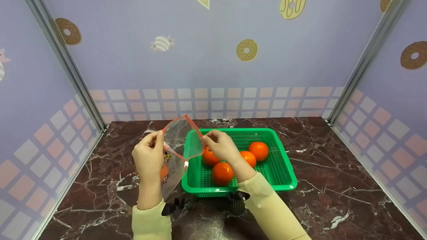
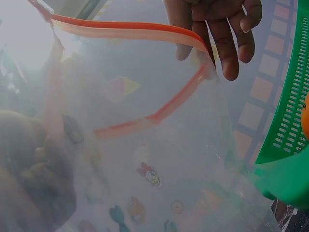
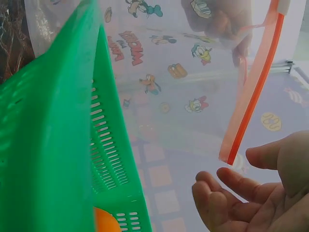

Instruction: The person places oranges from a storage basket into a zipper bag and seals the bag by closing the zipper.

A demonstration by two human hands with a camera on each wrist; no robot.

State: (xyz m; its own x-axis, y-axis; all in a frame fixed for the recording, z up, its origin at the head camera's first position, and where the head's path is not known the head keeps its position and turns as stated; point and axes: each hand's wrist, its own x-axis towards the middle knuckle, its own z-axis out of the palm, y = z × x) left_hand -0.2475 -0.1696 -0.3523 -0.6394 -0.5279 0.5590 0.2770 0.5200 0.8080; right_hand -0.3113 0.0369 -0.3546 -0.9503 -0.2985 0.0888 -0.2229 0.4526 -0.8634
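Observation:
A clear zip bag (image 1: 175, 170) with an orange-red zip edge and cartoon prints hangs upright, its mouth spread. My left hand (image 1: 150, 155) pinches the left side of the mouth between thumb and fingers. At the right side of the rim is my right hand (image 1: 222, 145), fingertips right at the edge. The right wrist view shows its thumb and fingers apart beside the end of the zip strip (image 3: 253, 96). One orange (image 1: 163, 172) shows through the bag's film. Several more oranges (image 1: 223, 174) lie in a green basket (image 1: 287, 166), partly behind my right hand and forearm.
The basket stands on a dark red marbled tabletop (image 1: 333, 173), just right of the bag. Lilac panels (image 1: 213, 66) with donut and candy pictures enclose the back and both sides. Dark camera mounts (image 1: 173, 206) sit at my wrists.

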